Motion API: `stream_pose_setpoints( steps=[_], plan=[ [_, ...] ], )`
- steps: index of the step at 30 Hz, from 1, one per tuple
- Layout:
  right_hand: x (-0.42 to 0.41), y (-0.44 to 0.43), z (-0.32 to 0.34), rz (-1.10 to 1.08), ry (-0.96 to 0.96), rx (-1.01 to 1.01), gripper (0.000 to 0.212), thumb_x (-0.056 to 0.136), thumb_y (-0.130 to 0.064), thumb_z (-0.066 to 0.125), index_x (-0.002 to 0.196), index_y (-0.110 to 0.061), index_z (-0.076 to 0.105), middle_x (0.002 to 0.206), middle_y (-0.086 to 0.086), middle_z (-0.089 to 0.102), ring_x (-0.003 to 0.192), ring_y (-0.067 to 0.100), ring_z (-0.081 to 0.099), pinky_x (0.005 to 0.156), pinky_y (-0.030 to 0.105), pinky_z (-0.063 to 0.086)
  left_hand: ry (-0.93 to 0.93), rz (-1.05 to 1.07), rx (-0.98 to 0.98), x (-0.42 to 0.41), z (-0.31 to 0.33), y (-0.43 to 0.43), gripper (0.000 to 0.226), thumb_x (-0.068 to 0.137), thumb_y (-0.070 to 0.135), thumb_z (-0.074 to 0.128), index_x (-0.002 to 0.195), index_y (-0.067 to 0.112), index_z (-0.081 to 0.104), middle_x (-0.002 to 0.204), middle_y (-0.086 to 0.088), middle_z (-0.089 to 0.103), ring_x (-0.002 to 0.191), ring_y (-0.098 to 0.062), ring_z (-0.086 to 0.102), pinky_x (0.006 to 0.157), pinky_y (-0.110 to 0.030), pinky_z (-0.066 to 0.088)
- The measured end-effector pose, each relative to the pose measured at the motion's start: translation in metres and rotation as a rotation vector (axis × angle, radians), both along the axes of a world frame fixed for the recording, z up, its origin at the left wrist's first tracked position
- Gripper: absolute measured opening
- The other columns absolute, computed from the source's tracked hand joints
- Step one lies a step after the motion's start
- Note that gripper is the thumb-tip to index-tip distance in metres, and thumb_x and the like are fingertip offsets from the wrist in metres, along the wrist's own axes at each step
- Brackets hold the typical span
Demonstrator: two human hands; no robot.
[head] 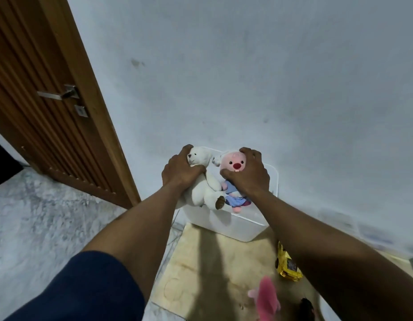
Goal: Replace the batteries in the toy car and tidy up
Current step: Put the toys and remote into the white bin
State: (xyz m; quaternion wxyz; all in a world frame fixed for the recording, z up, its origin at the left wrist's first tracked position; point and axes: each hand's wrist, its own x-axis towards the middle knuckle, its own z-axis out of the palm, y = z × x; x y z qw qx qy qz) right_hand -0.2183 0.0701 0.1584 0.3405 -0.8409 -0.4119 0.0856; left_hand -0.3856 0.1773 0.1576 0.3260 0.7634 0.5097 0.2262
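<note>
Head view shows the person in the tidy-up part of the task, both arms stretched forward over a white plastic bin (235,225) that stands on the floor against the pale wall. The left hand (181,173) is closed around the neck and chest of a white teddy bear (204,188), its fingers (197,169) wrapped across the front while the bear's legs hang toward the bin's opening. The right hand (247,176) is clamped over the head of a pink-faced plush doll (234,165) in a blue dress, thumb under the chin, the doll's feet dangling just inside the rim. The two toys touch each other between the hands. To do this step well, it seems best to lower both toys until their legs are well inside the walls before loosening either hold, so that neither tips over the near edge. The yellow toy car (287,265) lies on the tan mat (200,262) near the person's right forearm, partly hidden by it, well apart from both hands and untouched. A blurred pink plush toy (267,297) lies on the mat closer to the camera, likely next for the bin.
</note>
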Motion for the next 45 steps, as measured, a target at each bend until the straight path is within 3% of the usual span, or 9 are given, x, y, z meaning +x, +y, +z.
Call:
stream_pose_setpoints(
  steps=[9, 14, 20, 26, 32, 36, 40, 45],
  plan=[
    [0.050, 0.015, -0.040, -0.059, 0.044, -0.200, 0.083, 0.068, -0.053, 0.079, 0.139, -0.028, 0.044, 0.134, 0.002, 0.050, 0.116, 0.027, 0.057, 0.092, 0.035, 0.045, 0.070, -0.086, -0.034, 0.055, -0.026, 0.029, 0.080, 0.072, 0.050, 0.074, 0.143, 0.043, 0.038, 0.129, 0.002, 0.061, 0.119, -0.028, 0.058, 0.094, -0.035, 0.046],
    [0.061, 0.020, -0.053, -0.061, 0.023, -0.265, 0.080, 0.079, -0.059, 0.069, 0.147, -0.028, 0.040, 0.143, 0.005, 0.051, 0.128, 0.029, 0.052, 0.100, 0.037, 0.043, 0.204, -0.152, -0.107, 0.069, -0.045, 0.040, 0.093, 0.080, 0.052, 0.071, 0.157, 0.036, 0.021, 0.140, 0.002, 0.058, 0.131, -0.026, 0.052, 0.100, -0.033, 0.043],
    [0.064, 0.018, -0.056, -0.075, 0.006, -0.277, 0.069, 0.082, -0.057, 0.066, 0.141, -0.030, 0.044, 0.139, 0.002, 0.054, 0.123, 0.027, 0.056, 0.098, 0.037, 0.045, 0.315, -0.170, -0.134, 0.067, -0.056, 0.044, 0.083, 0.087, 0.045, 0.064, 0.157, 0.026, 0.024, 0.142, -0.010, 0.055, 0.134, -0.031, 0.048, 0.103, -0.037, 0.043],
    [0.060, -0.005, -0.045, -0.120, -0.044, -0.182, 0.044, 0.087, -0.047, 0.064, 0.127, -0.029, 0.057, 0.128, -0.004, 0.060, 0.117, 0.019, 0.058, 0.095, 0.034, 0.045, 0.293, -0.204, -0.147, 0.072, -0.056, 0.027, 0.066, 0.087, 0.045, 0.063, 0.146, 0.028, 0.041, 0.131, -0.011, 0.062, 0.124, -0.030, 0.056, 0.100, -0.037, 0.048],
    [0.070, -0.069, -0.032, -0.269, -0.081, 0.053, 0.021, 0.089, -0.035, 0.062, 0.106, -0.025, 0.068, 0.102, -0.010, 0.069, 0.087, 0.010, 0.061, 0.077, 0.026, 0.044, 0.187, -0.271, -0.139, 0.097, -0.057, -0.022, 0.039, 0.083, 0.037, 0.066, 0.120, 0.028, 0.064, 0.114, -0.003, 0.069, 0.118, -0.023, 0.058, 0.097, -0.034, 0.048],
    [0.083, -0.130, -0.034, -0.382, -0.070, 0.100, 0.015, 0.089, -0.033, 0.061, 0.099, -0.024, 0.068, 0.091, -0.009, 0.070, 0.086, 0.013, 0.063, 0.074, 0.026, 0.045, 0.003, -0.293, -0.025, 0.113, -0.046, -0.080, 0.021, 0.085, 0.028, 0.062, 0.105, 0.029, 0.068, 0.079, 0.008, 0.070, 0.098, -0.021, 0.066, 0.087, -0.033, 0.053],
    [0.083, -0.189, -0.053, -0.430, 0.002, 0.018, 0.012, 0.087, -0.030, 0.061, 0.096, -0.026, 0.066, 0.083, -0.009, 0.068, 0.083, 0.015, 0.064, 0.076, 0.031, 0.052, -0.068, -0.360, 0.018, 0.115, -0.042, -0.140, 0.012, 0.087, 0.025, 0.059, 0.093, 0.029, 0.068, 0.062, 0.010, 0.065, 0.070, -0.011, 0.066, 0.067, -0.024, 0.048],
    [0.067, -0.245, -0.096, -0.359, 0.213, -0.300, 0.021, 0.078, -0.031, 0.065, 0.099, -0.029, 0.064, 0.092, -0.002, 0.071, 0.088, 0.021, 0.067, 0.074, 0.028, 0.051, 0.104, -0.428, -0.052, 0.104, -0.079, -0.197, 0.010, 0.084, 0.030, 0.060, 0.088, 0.029, 0.069, 0.081, 0.004, 0.072, 0.086, -0.020, 0.067, 0.078, -0.033, 0.054]
  ],
)
